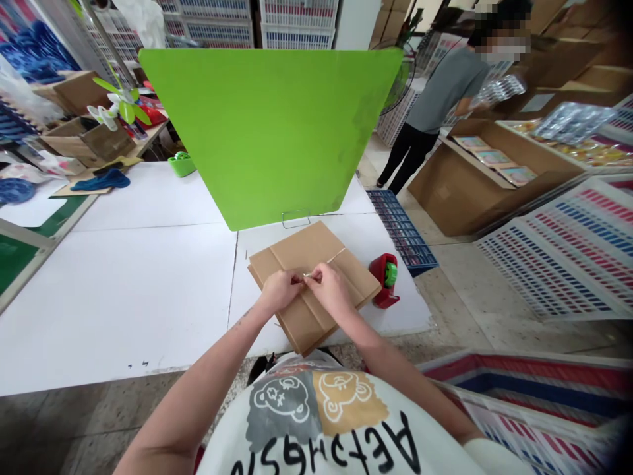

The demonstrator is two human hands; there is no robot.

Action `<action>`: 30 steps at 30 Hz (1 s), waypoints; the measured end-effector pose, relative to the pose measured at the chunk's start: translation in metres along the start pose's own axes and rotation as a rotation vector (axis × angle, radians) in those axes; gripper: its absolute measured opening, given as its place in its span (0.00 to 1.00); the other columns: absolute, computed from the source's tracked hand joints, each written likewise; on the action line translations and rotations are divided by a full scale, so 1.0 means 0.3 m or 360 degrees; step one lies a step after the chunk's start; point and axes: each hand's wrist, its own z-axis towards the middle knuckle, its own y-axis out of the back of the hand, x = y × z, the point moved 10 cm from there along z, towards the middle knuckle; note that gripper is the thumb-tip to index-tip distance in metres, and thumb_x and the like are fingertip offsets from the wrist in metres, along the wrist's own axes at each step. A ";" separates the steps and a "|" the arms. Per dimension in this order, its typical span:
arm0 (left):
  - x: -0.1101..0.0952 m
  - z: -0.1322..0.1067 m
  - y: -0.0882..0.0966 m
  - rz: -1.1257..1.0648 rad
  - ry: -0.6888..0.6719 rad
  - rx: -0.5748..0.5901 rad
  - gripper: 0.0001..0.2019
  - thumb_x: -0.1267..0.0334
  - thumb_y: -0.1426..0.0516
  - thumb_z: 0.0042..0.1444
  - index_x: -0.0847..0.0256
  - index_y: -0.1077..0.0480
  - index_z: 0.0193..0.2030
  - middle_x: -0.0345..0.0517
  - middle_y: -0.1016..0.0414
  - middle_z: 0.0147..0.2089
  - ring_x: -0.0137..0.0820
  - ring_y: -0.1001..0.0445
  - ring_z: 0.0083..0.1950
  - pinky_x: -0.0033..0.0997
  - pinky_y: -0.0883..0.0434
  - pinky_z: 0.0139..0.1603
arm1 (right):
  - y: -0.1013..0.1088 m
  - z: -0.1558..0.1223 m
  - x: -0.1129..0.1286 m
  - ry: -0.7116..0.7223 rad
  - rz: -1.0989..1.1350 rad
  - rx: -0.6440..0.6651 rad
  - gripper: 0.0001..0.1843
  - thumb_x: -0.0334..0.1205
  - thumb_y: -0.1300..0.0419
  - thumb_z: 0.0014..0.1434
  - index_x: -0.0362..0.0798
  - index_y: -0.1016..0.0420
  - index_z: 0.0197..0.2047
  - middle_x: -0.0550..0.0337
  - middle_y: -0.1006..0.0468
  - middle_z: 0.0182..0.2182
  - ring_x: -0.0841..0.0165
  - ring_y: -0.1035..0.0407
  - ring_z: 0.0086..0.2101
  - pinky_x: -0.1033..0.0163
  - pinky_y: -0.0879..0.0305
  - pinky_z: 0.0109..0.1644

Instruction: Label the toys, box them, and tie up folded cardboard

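Observation:
A stack of flattened cardboard (316, 241) lies at an angle on the white tabletop, close to my body. Thin white string (338, 253) runs across its top face. Over the middle of the stack, my left hand (280, 290) is closed in a pinch at the string. My right hand (328, 288) pinches the string just beside it, the fingertips of both hands almost meeting. A small white bit of string shows between them; whether it is knotted I cannot make out. Right of the cardboard stands a red tape dispenser (380, 282) with a green roll.
A large green board (277, 132) stands upright behind the cardboard, with a wire loop at its foot. A green tape dispenser (182, 164) sits farther left. Plastic crates (564, 251) and an open carton (445, 191) stand at right, where a person (440, 92) works.

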 end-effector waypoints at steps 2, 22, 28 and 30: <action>-0.003 -0.003 0.002 -0.0028 -0.0008 0.0001 0.10 0.59 0.43 0.53 0.59 0.23 0.36 0.46 0.21 0.35 0.34 0.26 0.36 0.28 0.35 0.35 | 0.022 -0.008 0.029 0.0105 -0.0157 -0.0083 0.07 0.38 0.37 0.54 0.49 0.33 0.34 0.58 0.28 0.32 0.66 0.32 0.31 0.63 0.39 0.32; -0.008 -0.014 -0.006 0.0035 0.0044 -0.0035 0.11 0.59 0.43 0.51 0.58 0.21 0.37 0.45 0.20 0.34 0.35 0.25 0.36 0.29 0.36 0.34 | -0.032 0.000 0.189 0.1534 -0.0458 0.0522 0.08 0.36 0.42 0.62 0.47 0.22 0.35 0.55 0.23 0.33 0.65 0.35 0.39 0.59 0.38 0.45; -0.011 -0.034 0.000 0.0013 0.0061 -0.0165 0.10 0.62 0.43 0.49 0.59 0.21 0.35 0.45 0.20 0.33 0.34 0.26 0.34 0.28 0.36 0.33 | -0.080 0.009 0.196 0.1756 -0.0840 0.0688 0.07 0.39 0.39 0.60 0.46 0.22 0.34 0.54 0.26 0.31 0.63 0.37 0.37 0.59 0.42 0.41; -0.012 -0.041 0.004 -0.0003 0.0055 -0.0213 0.10 0.63 0.43 0.48 0.59 0.21 0.35 0.44 0.20 0.33 0.33 0.26 0.34 0.28 0.36 0.33 | -0.091 0.008 0.203 0.1839 -0.0928 0.0710 0.07 0.40 0.39 0.60 0.46 0.23 0.33 0.53 0.26 0.31 0.63 0.37 0.37 0.59 0.43 0.41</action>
